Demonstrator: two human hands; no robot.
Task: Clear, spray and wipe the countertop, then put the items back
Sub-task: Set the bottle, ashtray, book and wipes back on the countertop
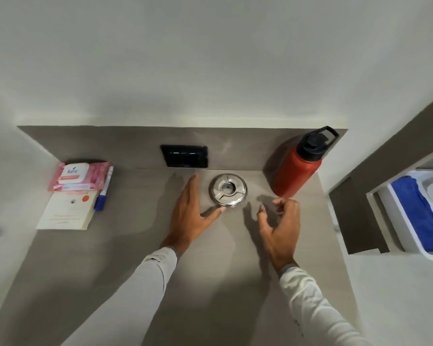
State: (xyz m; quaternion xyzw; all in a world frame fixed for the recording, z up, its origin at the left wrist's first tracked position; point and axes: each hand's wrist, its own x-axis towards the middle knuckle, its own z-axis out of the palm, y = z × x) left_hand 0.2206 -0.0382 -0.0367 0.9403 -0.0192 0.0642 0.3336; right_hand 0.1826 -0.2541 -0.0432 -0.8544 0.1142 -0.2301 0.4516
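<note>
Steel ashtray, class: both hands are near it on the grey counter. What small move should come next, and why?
Probably the left hand should close round the steel ashtray. Its thumb already touches the rim and its fingers lie straight alongside, while the right hand hovers loosely curled and holds nothing. The red bottle, wipes pack, pen and booklet also sit on the countertop.

Hands: two, a left hand [189,216] and a right hand [280,226]
Steel ashtrays: one [228,190]
Red bottles: one [298,168]
Wet-wipe packs: one [79,176]
Books: one [66,212]
Marker pens: one [104,189]
Black wall plates: one [184,156]
Blue cloths: one [421,216]
</note>
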